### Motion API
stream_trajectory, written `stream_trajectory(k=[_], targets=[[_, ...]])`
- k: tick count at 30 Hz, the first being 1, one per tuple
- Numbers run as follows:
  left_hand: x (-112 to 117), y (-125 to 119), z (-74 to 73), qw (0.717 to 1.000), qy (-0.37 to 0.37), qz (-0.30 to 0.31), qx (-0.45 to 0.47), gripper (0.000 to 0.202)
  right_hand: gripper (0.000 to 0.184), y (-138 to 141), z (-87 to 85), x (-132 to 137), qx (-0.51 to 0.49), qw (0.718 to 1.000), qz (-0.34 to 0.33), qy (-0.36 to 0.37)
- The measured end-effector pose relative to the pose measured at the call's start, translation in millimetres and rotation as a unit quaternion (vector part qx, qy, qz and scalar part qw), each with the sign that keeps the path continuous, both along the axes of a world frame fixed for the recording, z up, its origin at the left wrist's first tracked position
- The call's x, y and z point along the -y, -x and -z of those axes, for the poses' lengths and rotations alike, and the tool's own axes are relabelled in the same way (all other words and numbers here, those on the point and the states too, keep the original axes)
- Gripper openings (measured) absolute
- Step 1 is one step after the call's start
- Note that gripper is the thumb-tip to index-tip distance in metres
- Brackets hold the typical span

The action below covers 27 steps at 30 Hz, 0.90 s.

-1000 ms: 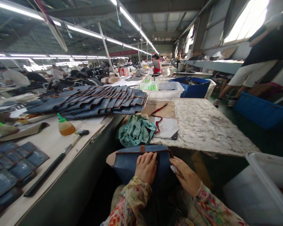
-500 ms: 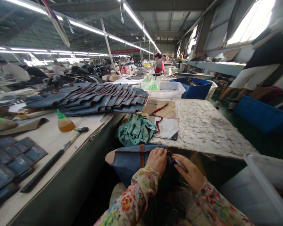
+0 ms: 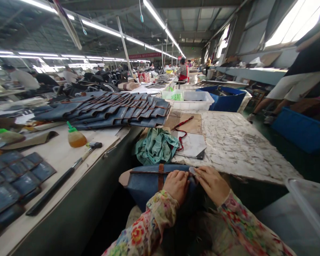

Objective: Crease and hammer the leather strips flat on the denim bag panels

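A blue leather bag piece (image 3: 144, 186) with brown strap and edging lies across my lap, below the table edge. My left hand (image 3: 176, 185) is closed on its upper edge, right of the brown strap. Just to the right, my right hand (image 3: 212, 184) pinches a small pale grey piece (image 3: 192, 171), whose exact kind I cannot make out. That piece rests against the right end of the leather's top edge, close to my left fingertips. Part of the leather under both hands is hidden.
Left bench: stacked blue leather pieces (image 3: 109, 110), a glue bottle (image 3: 76, 138) and a hammer (image 3: 64, 177). Ahead, a green cloth (image 3: 156, 147) and red-black cord (image 3: 181, 134) lie on the worn table (image 3: 237, 142). A plastic bin (image 3: 288, 209) stands right; a person (image 3: 304, 71) stands beyond.
My right hand has shifted up and left, nearer my left hand, bringing the pale grey piece onto the leather's top edge. My left hand stays on the leather. The view has shifted slightly.
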<state>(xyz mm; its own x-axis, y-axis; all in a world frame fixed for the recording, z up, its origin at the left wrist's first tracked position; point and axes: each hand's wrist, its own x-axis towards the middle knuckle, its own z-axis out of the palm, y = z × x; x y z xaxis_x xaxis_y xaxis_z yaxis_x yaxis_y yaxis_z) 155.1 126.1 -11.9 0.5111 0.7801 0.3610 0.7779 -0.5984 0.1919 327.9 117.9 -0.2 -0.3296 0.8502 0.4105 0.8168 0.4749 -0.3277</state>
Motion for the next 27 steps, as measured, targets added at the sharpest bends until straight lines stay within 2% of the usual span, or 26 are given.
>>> stream_trajectory(k=[8, 22, 27], targets=[[0, 21, -0.8, 1.000, 0.002, -0.014, -0.002, 0.029, 0.028, 28, 5.8, 2, 0.026, 1.000, -0.009, 0.002], [10, 89, 7.6, 0.989, -0.106, -0.107, 0.001, 0.028, 0.022, 102, -1.9, -9, 0.071, 0.996, -0.049, 0.026], [20, 101, 16.1, 0.982, -0.134, -0.132, 0.003, 0.032, 0.023, 108, 1.2, -12, 0.048, 0.996, -0.070, 0.027]])
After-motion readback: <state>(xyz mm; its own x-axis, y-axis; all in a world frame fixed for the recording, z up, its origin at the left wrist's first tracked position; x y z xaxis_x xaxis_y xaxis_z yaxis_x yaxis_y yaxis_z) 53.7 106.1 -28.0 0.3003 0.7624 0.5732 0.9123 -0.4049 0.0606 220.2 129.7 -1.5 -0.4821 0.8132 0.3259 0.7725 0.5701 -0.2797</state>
